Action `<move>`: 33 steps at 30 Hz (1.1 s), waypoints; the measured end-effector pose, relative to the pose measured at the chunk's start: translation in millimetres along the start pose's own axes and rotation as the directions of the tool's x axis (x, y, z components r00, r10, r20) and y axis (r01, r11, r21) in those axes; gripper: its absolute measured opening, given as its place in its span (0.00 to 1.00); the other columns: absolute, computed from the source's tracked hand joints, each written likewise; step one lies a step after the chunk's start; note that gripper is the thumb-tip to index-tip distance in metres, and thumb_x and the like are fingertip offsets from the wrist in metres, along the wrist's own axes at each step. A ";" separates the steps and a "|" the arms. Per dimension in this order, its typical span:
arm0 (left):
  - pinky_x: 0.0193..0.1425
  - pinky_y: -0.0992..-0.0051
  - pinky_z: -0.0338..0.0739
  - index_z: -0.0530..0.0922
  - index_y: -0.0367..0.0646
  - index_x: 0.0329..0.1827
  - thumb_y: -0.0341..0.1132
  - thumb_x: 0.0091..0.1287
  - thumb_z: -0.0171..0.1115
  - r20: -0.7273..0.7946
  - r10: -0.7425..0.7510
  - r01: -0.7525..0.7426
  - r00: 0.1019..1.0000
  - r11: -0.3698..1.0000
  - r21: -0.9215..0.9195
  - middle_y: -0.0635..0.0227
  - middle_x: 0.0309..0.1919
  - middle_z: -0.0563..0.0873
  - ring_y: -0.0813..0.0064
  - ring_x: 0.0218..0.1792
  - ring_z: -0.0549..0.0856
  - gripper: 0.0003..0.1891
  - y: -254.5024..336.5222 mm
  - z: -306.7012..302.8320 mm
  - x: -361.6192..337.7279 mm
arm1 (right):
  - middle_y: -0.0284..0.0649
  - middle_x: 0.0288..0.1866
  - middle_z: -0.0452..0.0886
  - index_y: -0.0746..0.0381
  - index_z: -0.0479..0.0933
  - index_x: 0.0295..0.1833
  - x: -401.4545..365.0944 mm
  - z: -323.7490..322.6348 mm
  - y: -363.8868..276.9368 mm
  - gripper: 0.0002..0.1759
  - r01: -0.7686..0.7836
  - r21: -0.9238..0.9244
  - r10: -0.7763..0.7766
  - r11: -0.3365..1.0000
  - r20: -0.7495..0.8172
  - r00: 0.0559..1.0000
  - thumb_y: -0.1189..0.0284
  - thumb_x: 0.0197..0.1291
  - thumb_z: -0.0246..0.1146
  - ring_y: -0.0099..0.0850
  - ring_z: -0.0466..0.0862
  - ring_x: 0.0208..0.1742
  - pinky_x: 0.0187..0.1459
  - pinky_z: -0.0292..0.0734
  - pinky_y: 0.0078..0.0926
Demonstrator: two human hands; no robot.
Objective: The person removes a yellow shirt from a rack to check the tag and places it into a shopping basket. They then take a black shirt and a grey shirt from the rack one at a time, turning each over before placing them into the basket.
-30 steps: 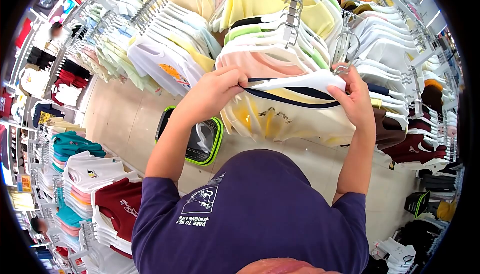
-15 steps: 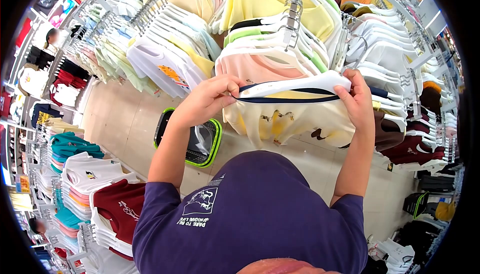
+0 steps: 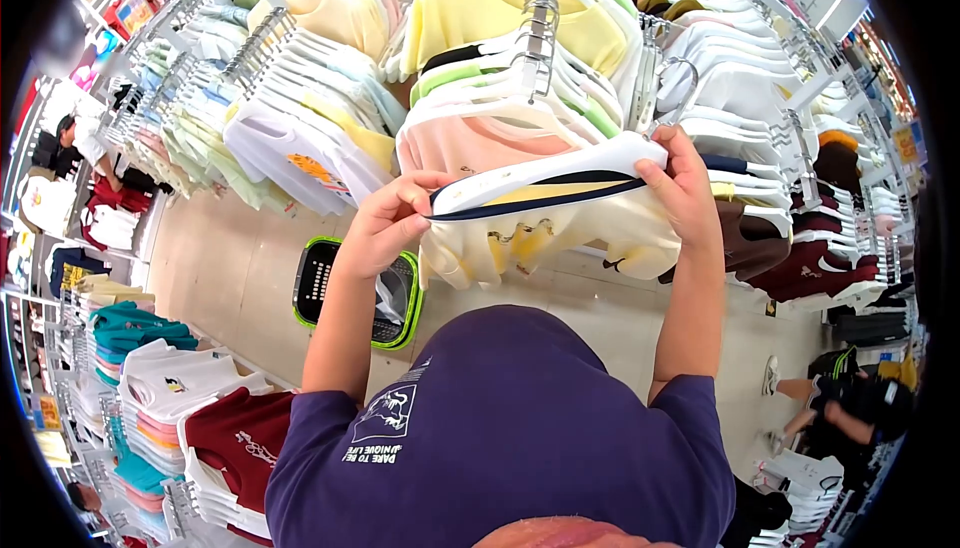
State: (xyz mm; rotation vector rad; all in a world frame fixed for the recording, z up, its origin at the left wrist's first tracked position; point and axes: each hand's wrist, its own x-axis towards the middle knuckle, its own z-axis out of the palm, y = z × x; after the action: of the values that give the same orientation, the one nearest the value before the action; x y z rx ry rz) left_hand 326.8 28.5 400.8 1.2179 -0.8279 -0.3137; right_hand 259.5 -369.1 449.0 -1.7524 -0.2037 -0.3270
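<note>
A cream shirt (image 3: 545,243) with a dark navy neckline and a yellow print hangs between my two hands, with a white hanger (image 3: 560,170) inside its neck. My left hand (image 3: 395,220) pinches the collar at one end. At the other end, my right hand (image 3: 682,188) is closed round the hanger's end and the shirt's edge, with the thumb in front. The hanger's metal hook (image 3: 683,83) rises beyond my right hand. Just past the shirt, a pink shirt (image 3: 480,143) hangs on the rack.
A black and green basket (image 3: 402,298) stands on the floor. Racks hold a yellow shirt (image 3: 520,13), a white printed shirt (image 3: 290,153), and a dark red shirt (image 3: 235,433) at the lower left. A person (image 3: 845,413) is at the right, another (image 3: 95,148) at the far left.
My hands and the shirt have shifted slightly left in view, along with the racks. My left hand is a little lower. A person has come into view at the lower right.
</note>
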 end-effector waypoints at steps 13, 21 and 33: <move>0.70 0.68 0.71 0.78 0.45 0.41 0.27 0.71 0.66 -0.123 0.073 -0.083 0.990 0.994 -0.075 0.53 0.66 0.77 0.69 0.64 0.78 0.04 -9.3 20.5 -11.4 | 0.30 0.47 0.77 0.65 0.73 0.59 -4.6 -3.9 -2.1 0.17 -0.004 0.031 0.005 1.000 -0.026 1.000 0.75 0.68 0.67 0.17 0.74 0.47 0.51 0.71 0.18; 0.43 0.85 0.73 0.73 0.43 0.38 0.15 0.64 0.53 -0.255 0.026 -0.071 0.966 0.983 -0.169 0.51 0.68 0.76 0.78 0.53 0.81 0.10 -22.8 25.1 -13.7 | 0.32 0.48 0.79 0.64 0.76 0.60 -2.0 -9.2 -5.7 0.19 0.012 -0.080 -0.014 0.997 -0.026 1.000 0.74 0.67 0.70 0.19 0.76 0.47 0.50 0.75 0.20; 0.66 0.60 0.81 0.73 0.43 0.47 0.14 0.69 0.52 -0.439 -0.056 -0.096 0.897 0.943 -0.318 0.54 0.63 0.80 0.62 0.61 0.83 0.12 -51.6 52.4 -21.4 | 0.31 0.47 0.79 0.64 0.74 0.59 -1.8 -6.9 2.2 0.17 -0.004 0.090 0.013 0.996 -0.103 0.995 0.71 0.70 0.69 0.18 0.76 0.46 0.48 0.74 0.20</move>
State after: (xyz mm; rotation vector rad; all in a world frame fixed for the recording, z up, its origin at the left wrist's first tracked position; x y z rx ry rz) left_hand 286.0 -12.7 350.8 0.9094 -0.3684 -0.1388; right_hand 257.8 -376.2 447.6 -1.6427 -0.1337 -0.3956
